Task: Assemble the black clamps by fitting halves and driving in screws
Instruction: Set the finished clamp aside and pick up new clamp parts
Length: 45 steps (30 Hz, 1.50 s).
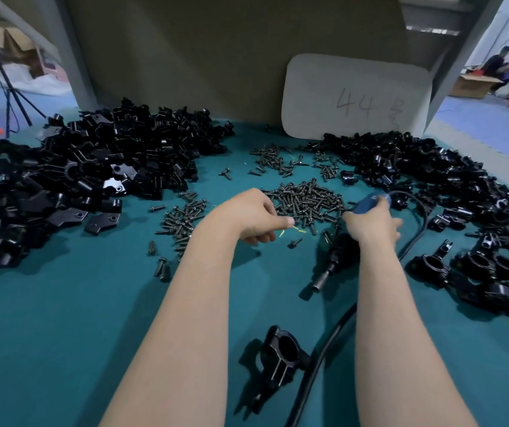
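My left hand (251,217) hovers at the near edge of the central pile of black screws (307,200), fingers curled under and thumb pointing at the screws; anything it holds is hidden. My right hand (370,224) grips a powered screwdriver (338,257) with a blue body and black nose, its bit pointing down and towards me just above the green table (62,334). One black clamp (281,362) lies between my forearms near the front. Loose clamp halves form a big heap (93,167) at the left.
A second heap of black parts (431,177) runs along the right, with ring-shaped clamps (493,272) nearer me. Smaller screw scatters (182,221) lie left of centre and at the back (271,158). The screwdriver's black cable (318,359) crosses the front. A white card (355,97) leans behind.
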Each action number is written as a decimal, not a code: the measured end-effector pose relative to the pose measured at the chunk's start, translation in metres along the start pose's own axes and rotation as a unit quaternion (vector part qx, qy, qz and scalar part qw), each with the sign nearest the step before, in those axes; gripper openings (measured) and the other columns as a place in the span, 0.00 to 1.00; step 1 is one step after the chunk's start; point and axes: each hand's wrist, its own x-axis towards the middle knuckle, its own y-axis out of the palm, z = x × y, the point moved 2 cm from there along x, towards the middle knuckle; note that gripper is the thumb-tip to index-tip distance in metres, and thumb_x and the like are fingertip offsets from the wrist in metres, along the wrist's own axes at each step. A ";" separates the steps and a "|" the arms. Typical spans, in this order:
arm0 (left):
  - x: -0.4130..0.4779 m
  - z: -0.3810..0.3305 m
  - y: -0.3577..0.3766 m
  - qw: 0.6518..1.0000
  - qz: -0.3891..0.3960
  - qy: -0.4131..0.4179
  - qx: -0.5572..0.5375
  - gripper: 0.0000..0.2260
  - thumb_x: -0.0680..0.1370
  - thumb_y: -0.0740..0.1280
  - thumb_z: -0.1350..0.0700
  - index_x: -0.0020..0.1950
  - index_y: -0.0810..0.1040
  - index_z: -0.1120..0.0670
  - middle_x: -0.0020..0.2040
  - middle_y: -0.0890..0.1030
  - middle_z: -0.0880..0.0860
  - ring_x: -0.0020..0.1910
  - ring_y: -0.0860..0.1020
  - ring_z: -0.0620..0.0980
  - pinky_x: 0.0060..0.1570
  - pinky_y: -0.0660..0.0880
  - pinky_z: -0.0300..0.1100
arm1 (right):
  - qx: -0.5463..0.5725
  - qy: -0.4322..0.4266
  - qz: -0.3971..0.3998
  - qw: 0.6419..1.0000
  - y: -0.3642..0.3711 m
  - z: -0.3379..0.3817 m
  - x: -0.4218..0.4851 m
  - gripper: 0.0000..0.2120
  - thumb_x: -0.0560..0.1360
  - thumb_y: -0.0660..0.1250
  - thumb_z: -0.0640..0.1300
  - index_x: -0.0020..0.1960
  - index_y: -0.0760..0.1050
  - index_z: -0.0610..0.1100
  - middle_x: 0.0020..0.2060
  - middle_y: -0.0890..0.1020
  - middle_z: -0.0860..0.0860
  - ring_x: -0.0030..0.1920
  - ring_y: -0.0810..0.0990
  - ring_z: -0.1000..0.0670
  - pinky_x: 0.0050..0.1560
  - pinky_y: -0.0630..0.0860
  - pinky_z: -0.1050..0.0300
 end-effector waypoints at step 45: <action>0.049 -0.150 0.165 0.992 0.071 0.064 -0.080 0.17 0.81 0.57 0.56 0.59 0.74 0.69 0.36 0.75 0.58 0.30 0.70 0.52 0.26 0.60 0.42 | -0.094 -0.006 -0.103 0.990 -0.101 -0.067 -0.005 0.14 0.78 0.61 0.44 0.63 0.76 0.51 0.63 0.72 0.42 0.65 0.64 0.38 0.66 0.64 0.43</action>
